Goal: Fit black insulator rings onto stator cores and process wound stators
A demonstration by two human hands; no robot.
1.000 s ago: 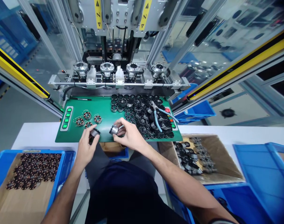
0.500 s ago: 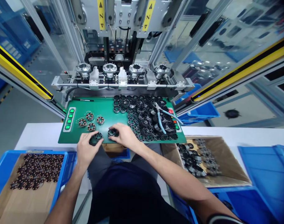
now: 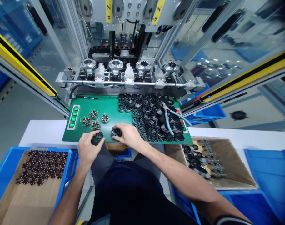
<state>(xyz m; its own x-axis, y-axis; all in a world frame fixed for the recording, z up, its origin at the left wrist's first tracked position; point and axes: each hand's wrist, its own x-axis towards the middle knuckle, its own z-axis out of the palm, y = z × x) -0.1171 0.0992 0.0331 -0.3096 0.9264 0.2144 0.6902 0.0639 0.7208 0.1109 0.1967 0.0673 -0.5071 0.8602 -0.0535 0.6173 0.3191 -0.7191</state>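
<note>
At the front edge of the green work surface [image 3: 116, 118], my left hand [image 3: 87, 148] pinches a black and silver motor stator core [image 3: 100, 135] between thumb and fingers. A second stator core [image 3: 114, 132], just to the right, is gripped by the fingertips of my right hand [image 3: 127, 135]. Both cores show no copper winding. Behind my left hand lie several copper-wound stators [image 3: 93, 114] with loose wire ends. To the right of my right hand, many bare stator cores [image 3: 147, 115] stand in rows and stacks, with blue-handled pliers [image 3: 168, 117] resting on top.
A machine with fixtures [image 3: 115, 64] stands behind the surface; two hold cores. Green buttons [image 3: 74, 117] and a pen [image 3: 87, 97] are at the left. A blue bin [image 3: 65, 175] of wound stators is at lower left, a cardboard-lined box [image 3: 236, 162] of cores at lower right.
The whole view has shifted, so the scene sits slightly farther right. Both hands keep their hold on the two stator cores, with hardly any movement over the surface.
</note>
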